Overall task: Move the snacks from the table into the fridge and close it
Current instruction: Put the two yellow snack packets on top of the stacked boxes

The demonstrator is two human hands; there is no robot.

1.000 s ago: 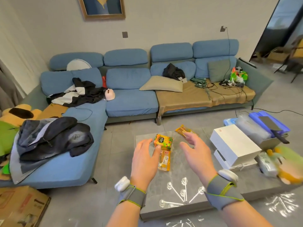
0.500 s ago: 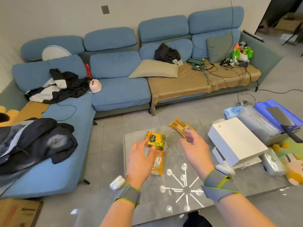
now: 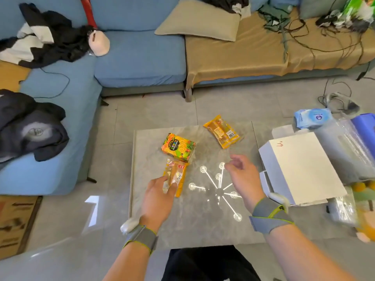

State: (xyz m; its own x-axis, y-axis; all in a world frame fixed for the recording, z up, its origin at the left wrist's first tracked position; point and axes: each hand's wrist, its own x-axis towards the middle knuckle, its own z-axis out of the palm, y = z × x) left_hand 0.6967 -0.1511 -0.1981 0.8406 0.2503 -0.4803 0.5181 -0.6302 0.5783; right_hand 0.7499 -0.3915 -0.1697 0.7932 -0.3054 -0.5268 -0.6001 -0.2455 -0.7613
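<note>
left hand: over the near-left part of the counter, fingers on the near end of the yellow packet; thumb and forefinger look to be pinching it, though the wrapper blurs there
right hand: over the middle of the counter, fingers loosely curled, holding nothing, clear of all snacks
yellow packet: long and narrow, red letters at its far end; lies lengthwise on the counter, far end just beside the snack box
snack box: orange and green print, flat on the counter, between the yellow packet and the orange packet
orange packet: clear-fronted wrapper near the counter's far edge, lying at a slant, apart from both hands
counter: low grey marbled top, a ceiling lamp reflected in it as a star of bright spots between the hands
white box: lid closed, on the right side, just beside the right hand's wrist
wipes pack: pale blue, beyond the white box
wrist bands: grey with green edging, one on each wrist, each with a small white pod
sofa: blue, wraps round the far and left sides; tan cover on its right seat
dark jacket: heaped on the sofa's left arm section
tan pillow: on the far seat
</note>
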